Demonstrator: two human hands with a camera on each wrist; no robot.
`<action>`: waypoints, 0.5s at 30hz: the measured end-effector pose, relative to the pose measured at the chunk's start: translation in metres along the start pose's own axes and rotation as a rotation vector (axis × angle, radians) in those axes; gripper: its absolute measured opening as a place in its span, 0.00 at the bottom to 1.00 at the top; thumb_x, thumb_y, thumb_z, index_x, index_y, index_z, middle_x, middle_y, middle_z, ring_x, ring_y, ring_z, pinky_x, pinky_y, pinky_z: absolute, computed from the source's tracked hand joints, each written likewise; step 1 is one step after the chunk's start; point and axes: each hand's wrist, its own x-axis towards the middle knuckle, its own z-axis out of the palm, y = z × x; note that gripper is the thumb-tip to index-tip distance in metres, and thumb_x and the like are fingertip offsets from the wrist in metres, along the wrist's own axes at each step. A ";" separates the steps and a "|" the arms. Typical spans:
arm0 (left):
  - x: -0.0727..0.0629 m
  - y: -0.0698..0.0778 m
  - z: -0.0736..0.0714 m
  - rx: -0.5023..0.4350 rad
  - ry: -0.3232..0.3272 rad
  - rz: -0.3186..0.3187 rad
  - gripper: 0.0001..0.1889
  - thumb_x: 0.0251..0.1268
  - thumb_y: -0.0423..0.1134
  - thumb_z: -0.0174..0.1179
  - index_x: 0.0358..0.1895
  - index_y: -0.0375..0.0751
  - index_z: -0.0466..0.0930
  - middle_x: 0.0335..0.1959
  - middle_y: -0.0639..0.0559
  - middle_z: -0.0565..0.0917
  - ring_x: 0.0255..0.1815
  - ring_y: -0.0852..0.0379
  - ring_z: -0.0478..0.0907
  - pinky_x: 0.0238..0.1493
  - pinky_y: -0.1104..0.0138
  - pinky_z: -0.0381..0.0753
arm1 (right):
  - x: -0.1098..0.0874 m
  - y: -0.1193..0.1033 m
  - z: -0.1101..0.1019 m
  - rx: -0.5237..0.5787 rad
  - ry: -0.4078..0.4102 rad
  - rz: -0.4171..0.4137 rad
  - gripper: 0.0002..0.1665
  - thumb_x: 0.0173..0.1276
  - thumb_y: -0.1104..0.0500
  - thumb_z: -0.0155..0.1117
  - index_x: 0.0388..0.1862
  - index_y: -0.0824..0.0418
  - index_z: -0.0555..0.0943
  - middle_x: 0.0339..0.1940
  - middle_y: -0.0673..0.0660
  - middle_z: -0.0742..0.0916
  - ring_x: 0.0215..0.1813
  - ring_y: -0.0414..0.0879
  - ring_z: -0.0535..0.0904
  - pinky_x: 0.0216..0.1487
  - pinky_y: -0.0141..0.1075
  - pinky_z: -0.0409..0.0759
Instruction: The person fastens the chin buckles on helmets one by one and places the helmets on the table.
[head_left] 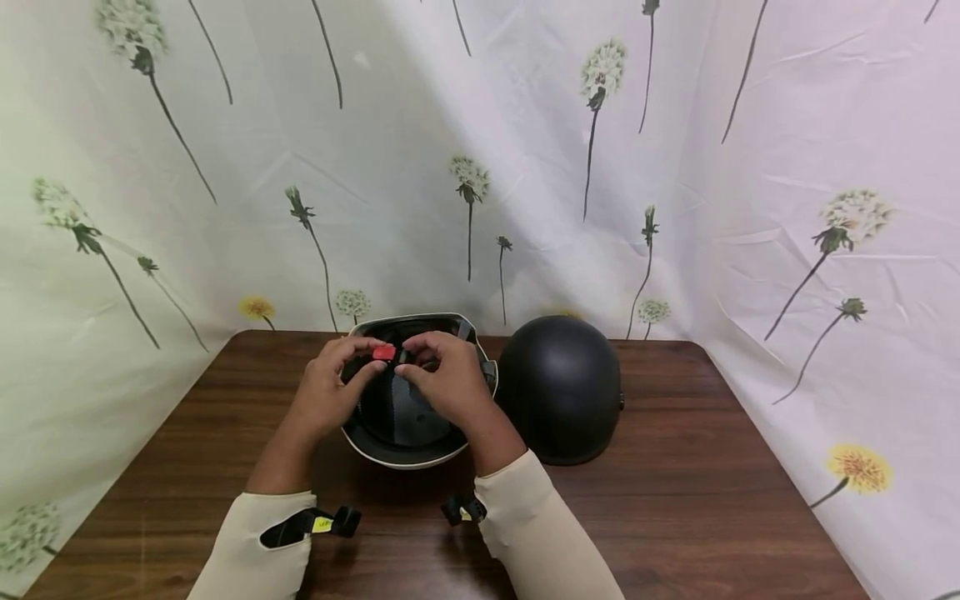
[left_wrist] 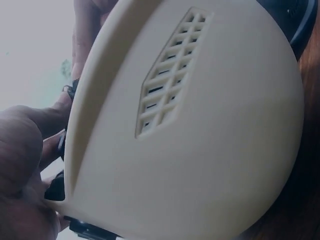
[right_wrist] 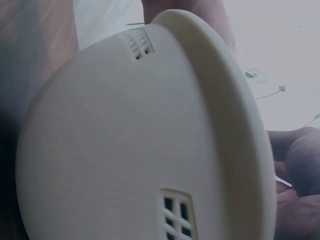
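A cream helmet lies upside down, its black lining facing up. Over its opening, my left hand pinches a red buckle piece between thumb and index finger. Close beside it, my right hand pinches a small black strap end the same way. The two pieces are near each other, and fingers partly cover them. In the left wrist view the vented outer shell fills most of the picture, with fingers at its rim. The right wrist view shows the shell's other side.
A black helmet sits dome up right next to the cream one. Both stand toward the back of a brown wooden table. A white cloth backdrop with printed dandelions rises behind and at the sides.
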 end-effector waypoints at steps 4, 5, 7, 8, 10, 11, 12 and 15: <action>-0.001 -0.002 -0.005 0.001 0.046 -0.004 0.25 0.73 0.33 0.67 0.71 0.34 0.75 0.65 0.37 0.81 0.70 0.37 0.71 0.71 0.36 0.66 | -0.001 0.001 -0.004 -0.005 -0.038 0.020 0.19 0.70 0.58 0.77 0.58 0.60 0.86 0.54 0.55 0.87 0.56 0.49 0.85 0.57 0.40 0.84; -0.002 -0.003 -0.006 0.005 0.060 -0.012 0.27 0.73 0.33 0.68 0.72 0.34 0.74 0.66 0.36 0.80 0.70 0.37 0.71 0.70 0.36 0.66 | -0.001 0.001 -0.006 -0.003 -0.039 0.013 0.20 0.70 0.58 0.76 0.59 0.60 0.86 0.55 0.56 0.86 0.57 0.51 0.85 0.59 0.43 0.83; -0.002 -0.004 -0.006 0.014 0.083 -0.025 0.28 0.73 0.33 0.68 0.72 0.34 0.73 0.68 0.35 0.78 0.70 0.35 0.71 0.70 0.36 0.66 | -0.002 0.001 -0.009 -0.011 -0.028 -0.009 0.20 0.72 0.56 0.75 0.60 0.59 0.85 0.55 0.57 0.86 0.58 0.54 0.84 0.61 0.47 0.82; -0.001 -0.005 -0.006 0.017 0.091 -0.030 0.28 0.73 0.33 0.68 0.72 0.33 0.73 0.68 0.34 0.77 0.71 0.34 0.70 0.70 0.37 0.66 | -0.002 0.001 -0.012 -0.010 -0.017 -0.020 0.20 0.73 0.56 0.74 0.61 0.59 0.85 0.56 0.57 0.86 0.59 0.55 0.83 0.61 0.49 0.82; -0.001 -0.006 -0.004 0.039 0.093 -0.031 0.28 0.73 0.33 0.67 0.73 0.32 0.73 0.70 0.32 0.75 0.71 0.32 0.70 0.69 0.37 0.66 | -0.003 0.001 -0.017 -0.017 0.020 -0.033 0.20 0.74 0.55 0.72 0.62 0.59 0.85 0.57 0.58 0.86 0.60 0.56 0.83 0.61 0.51 0.81; 0.000 -0.007 -0.002 0.051 0.087 -0.028 0.27 0.74 0.32 0.67 0.73 0.31 0.72 0.70 0.31 0.74 0.71 0.32 0.70 0.70 0.37 0.67 | -0.004 0.001 -0.019 -0.021 0.039 -0.031 0.20 0.75 0.55 0.72 0.62 0.59 0.85 0.58 0.58 0.86 0.61 0.56 0.82 0.61 0.52 0.81; 0.000 -0.008 -0.001 0.068 0.081 -0.023 0.27 0.74 0.32 0.66 0.73 0.30 0.72 0.71 0.31 0.73 0.72 0.31 0.69 0.70 0.37 0.67 | -0.005 0.002 -0.022 -0.030 0.053 -0.020 0.19 0.75 0.54 0.71 0.62 0.58 0.85 0.59 0.57 0.86 0.63 0.55 0.82 0.62 0.51 0.81; 0.000 -0.012 0.003 0.116 0.067 -0.013 0.28 0.74 0.31 0.65 0.73 0.29 0.70 0.71 0.29 0.72 0.72 0.29 0.68 0.69 0.35 0.68 | -0.006 0.004 -0.029 -0.069 0.072 0.032 0.19 0.77 0.52 0.68 0.62 0.58 0.85 0.64 0.58 0.84 0.68 0.55 0.79 0.65 0.53 0.79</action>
